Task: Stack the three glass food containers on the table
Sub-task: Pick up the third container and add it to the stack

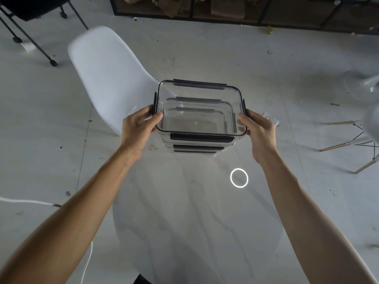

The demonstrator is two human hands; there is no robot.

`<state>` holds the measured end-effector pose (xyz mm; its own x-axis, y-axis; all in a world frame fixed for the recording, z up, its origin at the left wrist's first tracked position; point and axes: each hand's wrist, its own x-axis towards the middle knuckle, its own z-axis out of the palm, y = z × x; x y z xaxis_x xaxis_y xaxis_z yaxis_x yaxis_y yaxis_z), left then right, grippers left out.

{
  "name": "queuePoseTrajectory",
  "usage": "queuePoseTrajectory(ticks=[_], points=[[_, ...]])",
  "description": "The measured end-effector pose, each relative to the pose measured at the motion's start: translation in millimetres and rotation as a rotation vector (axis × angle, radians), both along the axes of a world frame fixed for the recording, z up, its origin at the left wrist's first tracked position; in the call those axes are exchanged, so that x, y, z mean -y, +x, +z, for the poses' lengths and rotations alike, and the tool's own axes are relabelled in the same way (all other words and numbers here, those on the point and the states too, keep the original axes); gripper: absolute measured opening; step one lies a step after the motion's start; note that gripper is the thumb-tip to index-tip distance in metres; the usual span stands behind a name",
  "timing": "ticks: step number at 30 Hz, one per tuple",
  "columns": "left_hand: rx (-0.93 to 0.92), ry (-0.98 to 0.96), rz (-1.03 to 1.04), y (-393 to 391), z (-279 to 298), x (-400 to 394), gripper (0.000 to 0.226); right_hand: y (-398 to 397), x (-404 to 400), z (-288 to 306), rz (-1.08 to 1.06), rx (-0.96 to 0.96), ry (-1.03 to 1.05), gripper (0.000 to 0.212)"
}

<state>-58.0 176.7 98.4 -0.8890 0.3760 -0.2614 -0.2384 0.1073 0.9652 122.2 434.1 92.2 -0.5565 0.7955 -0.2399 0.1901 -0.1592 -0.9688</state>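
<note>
Three clear glass food containers with dark lid clips stand one on top of another on the glossy table (184,212). The top container (200,107) is the one I hold. My left hand (139,128) grips its left side, thumb over the rim. My right hand (259,132) grips its right side the same way. Through its glass I see the two lower containers (196,148), whose dark front clips show beneath it. Whether the top one rests fully on them I cannot tell.
A white plastic chair (110,74) stands just behind the table at left. A ring-shaped light reflection (239,178) shows on the tabletop. A toppled chair with wooden legs (352,140) lies at right. A dark shelf (246,11) runs along the back, and a white cable (26,201) crosses the floor at left.
</note>
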Motion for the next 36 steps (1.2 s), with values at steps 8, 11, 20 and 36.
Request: queuePoseTrajectory(ticks=[8, 11, 20, 36], points=[[-0.017, 0.006, -0.026, 5, -2, 1, 0.016, 2, 4, 1, 0.003, -0.009, -0.04, 0.015], [-0.017, 0.004, -0.031, 5, -3, 2, 0.016, 2, 5, 1, 0.001, -0.019, -0.051, 0.016], [-0.024, 0.012, -0.048, 3, -9, 3, 0.015, 1, 6, 4, -0.001, -0.012, -0.034, 0.016], [-0.06, -0.078, -0.087, 4, -6, -2, 0.01, 2, 3, 9, 0.001, 0.065, -0.015, 0.013]])
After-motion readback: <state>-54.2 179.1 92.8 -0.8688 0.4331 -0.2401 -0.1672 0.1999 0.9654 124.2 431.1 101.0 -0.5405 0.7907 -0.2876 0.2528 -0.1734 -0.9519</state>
